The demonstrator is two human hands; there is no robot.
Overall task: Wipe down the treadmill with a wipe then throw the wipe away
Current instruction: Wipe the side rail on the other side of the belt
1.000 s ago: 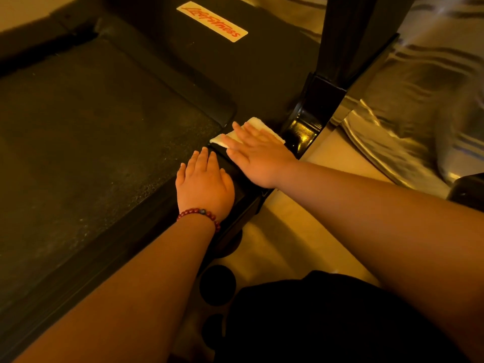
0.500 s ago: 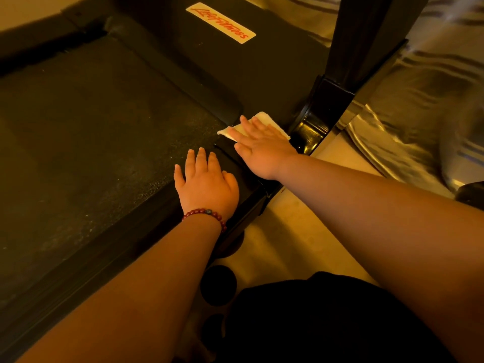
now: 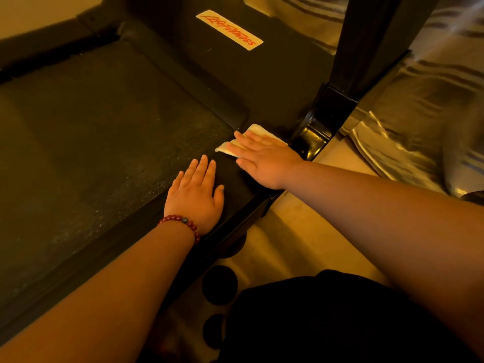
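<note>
Pressing right hand [image 3: 264, 163] flat, fingers straight, onto folded white rectangular wipe [image 3: 258, 131] lying on smooth black side rail [image 3: 235, 176] of treadmill [image 3: 262, 82], just beside glossy bracket [image 3: 314, 137] of upright post [image 3: 366, 48]. Resting left hand [image 3: 195, 195] palm-down, fingers extended and together, on same rail at edge of coarse, grainy belt [image 3: 104, 140]. Wearing red-bead bracelet [image 3: 180, 222] on left wrist.

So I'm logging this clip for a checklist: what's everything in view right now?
treadmill: one, black, left and top
label: one, pale with red lettering, on the treadmill's front
post: one, black, upright, top right
wipe: one, white, on the treadmill by the post's foot
floor: pale, beside the treadmill
striped fabric: shiny grey, far right
bracelet: one, red beads, left wrist
left hand: one, flat on the treadmill's edge
right hand: one, fingers straight, pressing the wipe
</note>
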